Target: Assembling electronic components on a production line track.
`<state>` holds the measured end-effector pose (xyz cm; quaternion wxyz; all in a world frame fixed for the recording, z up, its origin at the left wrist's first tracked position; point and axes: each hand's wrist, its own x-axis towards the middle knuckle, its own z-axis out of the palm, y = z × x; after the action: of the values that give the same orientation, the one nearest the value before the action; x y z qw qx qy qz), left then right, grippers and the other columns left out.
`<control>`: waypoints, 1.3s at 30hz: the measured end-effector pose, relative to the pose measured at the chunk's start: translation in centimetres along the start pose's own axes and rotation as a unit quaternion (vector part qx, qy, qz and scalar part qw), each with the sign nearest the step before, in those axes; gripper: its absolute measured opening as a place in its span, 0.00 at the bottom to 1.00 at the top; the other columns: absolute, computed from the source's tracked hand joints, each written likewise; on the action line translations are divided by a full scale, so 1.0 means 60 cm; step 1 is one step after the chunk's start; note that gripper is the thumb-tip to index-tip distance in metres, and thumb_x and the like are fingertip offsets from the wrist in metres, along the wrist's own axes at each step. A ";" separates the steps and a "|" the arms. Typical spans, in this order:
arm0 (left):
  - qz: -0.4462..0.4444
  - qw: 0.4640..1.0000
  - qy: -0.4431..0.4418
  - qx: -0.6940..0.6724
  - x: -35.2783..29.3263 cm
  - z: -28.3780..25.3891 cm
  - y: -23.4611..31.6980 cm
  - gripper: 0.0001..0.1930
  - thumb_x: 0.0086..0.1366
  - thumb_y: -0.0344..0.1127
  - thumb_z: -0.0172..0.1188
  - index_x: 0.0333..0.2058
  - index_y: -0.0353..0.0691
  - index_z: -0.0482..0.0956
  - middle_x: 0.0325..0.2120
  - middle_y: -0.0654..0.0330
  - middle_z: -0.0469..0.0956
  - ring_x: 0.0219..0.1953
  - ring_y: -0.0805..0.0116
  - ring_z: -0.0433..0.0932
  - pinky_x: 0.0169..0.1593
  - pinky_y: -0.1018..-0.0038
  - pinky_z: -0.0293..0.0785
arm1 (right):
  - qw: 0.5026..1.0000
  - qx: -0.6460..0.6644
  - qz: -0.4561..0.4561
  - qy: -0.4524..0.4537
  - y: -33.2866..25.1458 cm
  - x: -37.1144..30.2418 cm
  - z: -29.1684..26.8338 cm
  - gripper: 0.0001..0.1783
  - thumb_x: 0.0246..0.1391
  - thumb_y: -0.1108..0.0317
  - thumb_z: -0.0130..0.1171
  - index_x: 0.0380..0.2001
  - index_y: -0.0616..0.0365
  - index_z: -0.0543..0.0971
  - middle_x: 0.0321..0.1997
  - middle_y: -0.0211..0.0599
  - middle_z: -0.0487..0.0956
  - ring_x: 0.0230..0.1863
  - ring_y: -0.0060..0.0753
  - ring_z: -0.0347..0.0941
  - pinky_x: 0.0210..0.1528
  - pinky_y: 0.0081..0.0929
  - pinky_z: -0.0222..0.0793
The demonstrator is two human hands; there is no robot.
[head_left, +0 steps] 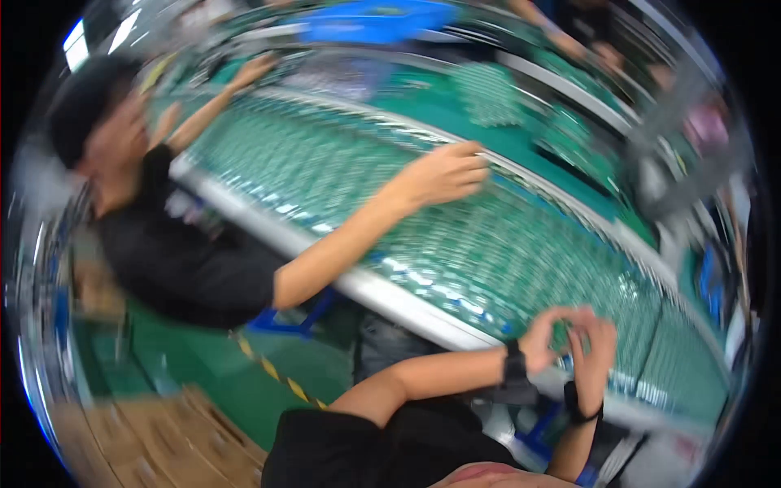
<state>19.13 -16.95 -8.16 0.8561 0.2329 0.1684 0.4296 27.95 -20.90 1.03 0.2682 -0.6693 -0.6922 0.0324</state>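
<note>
My left hand (540,340) and my right hand (596,345) meet over the near edge of a long bench (382,297) at the lower right. Their thumbs and fingers are bent, and the fingertips come together. What lies between the fingertips, if anything, is too small and blurred to name. Dark bands circle both wrists. Beneath and beyond my hands, rows of small clear, shiny pieces (521,244) cover the green surface.
At left, a co-worker in black (187,260) stretches one hand (451,173) across the rows. Farther back are a blue bin (374,20), a green stack of pieces (488,93) and other people. Cardboard boxes (163,439) lie at lower left, near yellow-black floor tape (272,372).
</note>
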 end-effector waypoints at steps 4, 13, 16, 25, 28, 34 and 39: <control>-0.242 0.937 0.025 -0.253 0.015 0.015 -0.016 0.13 0.56 0.44 0.50 0.37 0.47 0.76 0.31 0.64 0.74 0.34 0.71 0.72 0.41 0.73 0.69 | 0.999 -0.013 -0.039 0.020 0.035 -0.039 0.005 0.09 0.43 0.72 0.58 0.29 0.62 0.71 0.29 0.40 0.68 0.30 0.39 0.63 0.37 0.33 0.59; -0.222 0.954 0.011 -0.204 -0.014 0.016 0.042 0.14 0.54 0.47 0.51 0.35 0.49 0.77 0.37 0.72 0.74 0.35 0.77 0.70 0.41 0.75 0.68 | 0.992 0.119 0.012 -0.033 0.008 -0.026 0.009 0.07 0.43 0.76 0.57 0.26 0.62 0.69 0.24 0.33 0.67 0.28 0.27 0.63 0.32 0.23 0.58; -0.213 0.951 -0.031 -0.220 -0.023 0.003 0.046 0.14 0.54 0.48 0.51 0.35 0.49 0.77 0.36 0.72 0.74 0.34 0.78 0.70 0.42 0.74 0.68 | 0.992 0.119 -0.005 -0.046 -0.001 -0.024 0.003 0.07 0.43 0.77 0.57 0.25 0.62 0.68 0.24 0.33 0.67 0.27 0.27 0.63 0.31 0.24 0.59; -0.250 0.943 0.059 -0.209 -0.051 0.004 0.070 0.14 0.54 0.48 0.52 0.33 0.46 0.76 0.27 0.69 0.72 0.29 0.76 0.71 0.37 0.76 0.71 | 0.970 0.236 0.047 -0.025 -0.002 -0.037 -0.005 0.06 0.49 0.77 0.53 0.28 0.61 0.66 0.27 0.30 0.68 0.30 0.20 0.64 0.32 0.17 0.59; -0.264 0.938 0.052 -0.218 -0.049 -0.004 0.066 0.13 0.54 0.47 0.52 0.32 0.46 0.75 0.25 0.70 0.71 0.28 0.76 0.71 0.33 0.78 0.71 | 0.969 0.236 0.062 -0.024 0.007 -0.037 -0.005 0.05 0.51 0.77 0.51 0.30 0.61 0.66 0.29 0.29 0.67 0.32 0.17 0.65 0.32 0.15 0.59; -0.272 0.935 0.032 -0.225 -0.041 -0.008 0.064 0.12 0.54 0.46 0.54 0.31 0.45 0.74 0.23 0.70 0.70 0.25 0.79 0.69 0.27 0.82 0.68 | 0.935 0.342 0.097 0.011 -0.013 -0.030 -0.004 0.07 0.54 0.76 0.49 0.37 0.60 0.65 0.34 0.29 0.66 0.33 0.16 0.65 0.33 0.13 0.60; -0.260 0.943 0.009 -0.210 -0.037 -0.004 0.076 0.10 0.55 0.44 0.54 0.32 0.46 0.74 0.22 0.70 0.68 0.22 0.83 0.65 0.24 0.86 0.65 | 0.929 0.352 0.116 0.011 -0.023 -0.016 -0.012 0.09 0.55 0.72 0.49 0.39 0.62 0.67 0.36 0.30 0.68 0.33 0.17 0.65 0.33 0.15 0.61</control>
<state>14.74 -16.33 -5.69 0.9659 -0.0073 0.1366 0.2198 26.96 -22.17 1.87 0.4880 -0.6082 -0.5509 0.2974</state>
